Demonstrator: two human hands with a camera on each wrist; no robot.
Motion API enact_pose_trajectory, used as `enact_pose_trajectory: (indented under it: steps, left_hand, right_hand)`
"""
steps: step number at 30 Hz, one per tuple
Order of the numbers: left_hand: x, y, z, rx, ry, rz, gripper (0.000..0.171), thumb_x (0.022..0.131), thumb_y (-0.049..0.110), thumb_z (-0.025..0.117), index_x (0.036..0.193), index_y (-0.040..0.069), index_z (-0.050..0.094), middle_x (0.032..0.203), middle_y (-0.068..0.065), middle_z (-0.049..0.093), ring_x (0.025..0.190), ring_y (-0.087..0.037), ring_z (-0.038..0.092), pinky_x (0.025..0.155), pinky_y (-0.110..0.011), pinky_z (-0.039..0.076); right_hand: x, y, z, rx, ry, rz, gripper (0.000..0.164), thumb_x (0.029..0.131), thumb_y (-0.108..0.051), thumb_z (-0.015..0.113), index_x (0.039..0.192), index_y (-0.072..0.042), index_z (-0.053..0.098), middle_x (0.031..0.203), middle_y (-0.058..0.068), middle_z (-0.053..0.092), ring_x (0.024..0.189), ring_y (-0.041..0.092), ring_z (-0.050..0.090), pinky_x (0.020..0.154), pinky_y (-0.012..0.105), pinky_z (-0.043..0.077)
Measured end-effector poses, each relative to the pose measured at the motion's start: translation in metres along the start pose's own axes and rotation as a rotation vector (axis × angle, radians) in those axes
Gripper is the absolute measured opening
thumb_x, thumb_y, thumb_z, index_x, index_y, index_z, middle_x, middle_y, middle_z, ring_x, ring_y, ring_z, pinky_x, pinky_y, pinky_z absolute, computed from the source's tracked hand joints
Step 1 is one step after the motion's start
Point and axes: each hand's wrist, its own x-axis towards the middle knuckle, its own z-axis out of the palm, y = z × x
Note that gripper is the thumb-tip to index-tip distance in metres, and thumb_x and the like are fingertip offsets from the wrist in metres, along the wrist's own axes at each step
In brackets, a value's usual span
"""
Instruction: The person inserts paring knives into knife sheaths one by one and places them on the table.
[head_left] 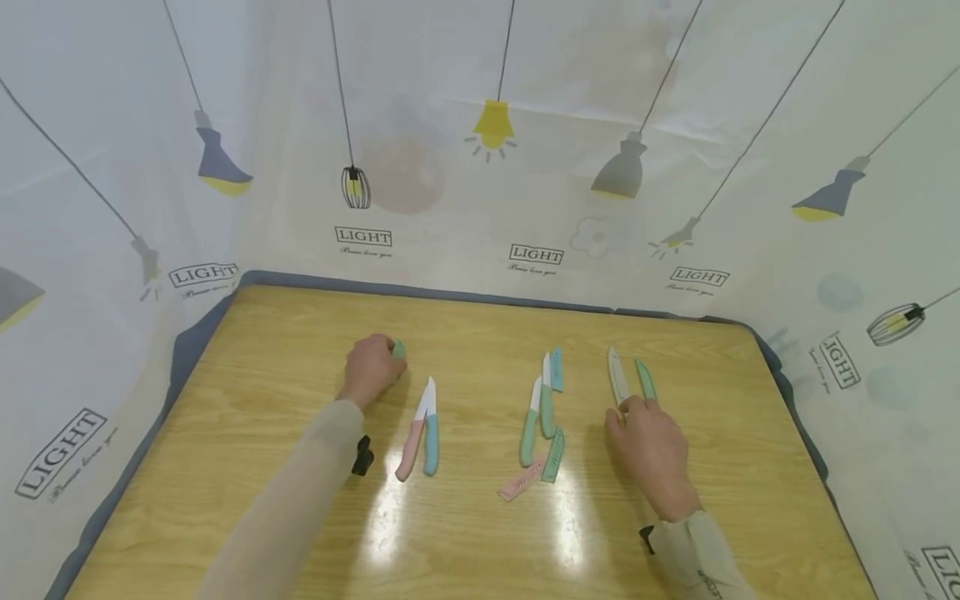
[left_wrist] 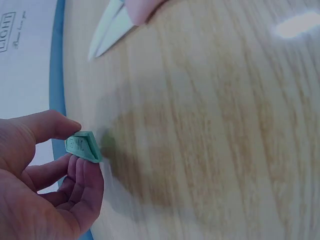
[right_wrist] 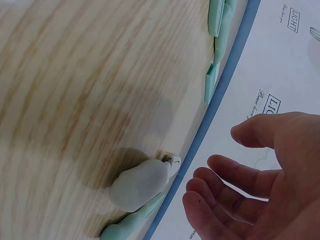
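Note:
My left hand (head_left: 369, 368) pinches a small green blade cover (left_wrist: 82, 146) between thumb and fingers above the far left of the table. Just right of it lie a pink-handled knife (head_left: 408, 448) and a blue-handled knife (head_left: 431, 446), their white blade tips meeting. My right hand (head_left: 651, 446) hovers with loosely bent fingers, nothing between them. Below it is a white-handled knife (right_wrist: 140, 185) in a white cover (head_left: 617, 375), beside a green knife (right_wrist: 131, 222); the hand hides both handles in the head view.
In the middle lie two green-handled knives (head_left: 528, 435) with white blades. Around them are a blue cover (head_left: 557, 370), a green cover (head_left: 553, 456) and a pink cover (head_left: 521, 481). A lamp-printed cloth (head_left: 450, 192) stands behind the wooden table (head_left: 300, 325).

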Motion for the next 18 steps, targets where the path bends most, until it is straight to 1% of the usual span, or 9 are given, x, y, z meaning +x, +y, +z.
enact_pose_trajectory:
  steps: [2, 3, 5, 8, 13, 15, 18]
  left_hand:
    - [-0.002, 0.0, -0.004, -0.019, -0.003, -0.012, 0.042, 0.087, 0.017, 0.062, 0.122, -0.006, 0.061, 0.117, -0.021, 0.064, 0.104, -0.036, 0.059, 0.091, -0.05, 0.049]
    - [-0.004, 0.0, -0.006, -0.03, -0.003, -0.018, 0.046, 0.087, 0.018, 0.062, 0.125, -0.006, 0.059, 0.122, -0.022, 0.062, 0.11, -0.038, 0.056, 0.096, -0.052, 0.046]
    - [-0.005, 0.001, -0.008, -0.06, 0.003, -0.021, 0.046, 0.087, 0.018, 0.063, 0.126, -0.006, 0.058, 0.12, -0.021, 0.062, 0.108, -0.037, 0.057, 0.094, -0.05, 0.047]
    - [-0.009, 0.001, -0.01, -0.107, 0.012, -0.022, 0.047, 0.087, 0.019, 0.063, 0.127, -0.005, 0.058, 0.118, -0.02, 0.064, 0.105, -0.034, 0.06, 0.087, -0.045, 0.052]
    - [-0.013, 0.0, -0.009, -0.182, 0.01, -0.009, 0.047, 0.088, 0.02, 0.063, 0.129, -0.002, 0.056, 0.118, -0.02, 0.063, 0.105, -0.033, 0.06, 0.085, -0.043, 0.054]
    - [-0.015, 0.001, -0.008, -0.234, -0.004, -0.006, 0.049, 0.088, 0.021, 0.064, 0.131, -0.002, 0.055, 0.119, -0.02, 0.062, 0.106, -0.033, 0.059, 0.084, -0.043, 0.054]
    - [-0.019, 0.003, -0.008, -0.327, -0.046, 0.001, 0.054, 0.09, 0.023, 0.065, 0.134, -0.004, 0.052, 0.121, -0.022, 0.06, 0.108, -0.033, 0.058, 0.086, -0.042, 0.054]
  right_hand:
    - [0.0, -0.001, 0.0, -0.002, -0.004, 0.004, 0.041, 0.095, -0.033, 0.051, 0.109, 0.003, 0.065, 0.091, 0.017, 0.062, 0.059, 0.021, 0.05, 0.04, 0.029, 0.042]
    - [0.001, -0.002, 0.0, -0.002, -0.009, 0.005, 0.041, 0.095, -0.033, 0.051, 0.109, 0.003, 0.065, 0.092, 0.016, 0.062, 0.06, 0.021, 0.051, 0.042, 0.03, 0.043]
    - [0.0, -0.003, 0.0, 0.002, -0.011, 0.007, 0.041, 0.095, -0.033, 0.051, 0.109, 0.003, 0.065, 0.093, 0.016, 0.063, 0.062, 0.021, 0.052, 0.044, 0.031, 0.044]
    - [-0.001, -0.005, 0.0, 0.009, -0.021, 0.004, 0.041, 0.095, -0.033, 0.051, 0.11, 0.003, 0.065, 0.098, 0.017, 0.064, 0.065, 0.021, 0.054, 0.046, 0.032, 0.047]
    - [-0.002, -0.009, 0.0, 0.018, -0.032, 0.003, 0.041, 0.095, -0.033, 0.051, 0.11, 0.002, 0.065, 0.103, 0.018, 0.064, 0.068, 0.022, 0.057, 0.049, 0.033, 0.049]
    - [-0.002, -0.01, 0.002, 0.015, -0.03, -0.006, 0.04, 0.095, -0.033, 0.052, 0.109, 0.002, 0.066, 0.103, 0.018, 0.065, 0.068, 0.021, 0.057, 0.05, 0.034, 0.05]
    - [-0.002, -0.013, 0.004, 0.006, -0.032, -0.02, 0.04, 0.094, -0.033, 0.052, 0.107, 0.002, 0.066, 0.1, 0.017, 0.065, 0.066, 0.021, 0.056, 0.052, 0.035, 0.051]
